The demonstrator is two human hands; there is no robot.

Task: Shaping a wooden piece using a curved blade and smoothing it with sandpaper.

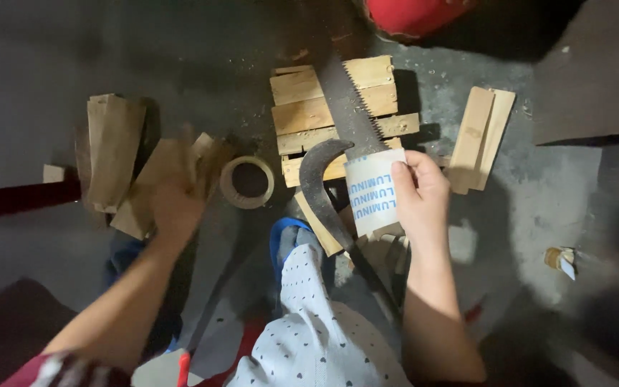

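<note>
Sandpaper (372, 192), a white sheet, is pinched in the right hand (423, 195), just over a saw blade (349, 107) and a curved sickle (318, 188) on the wood pieces (309, 115). The left hand (175, 208) is blurry and closed on a wood block (162, 168), beside a tape roll (247, 182) on the floor (23, 86).

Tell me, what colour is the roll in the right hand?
White roll with blue printing, seen in the head view.
</note>
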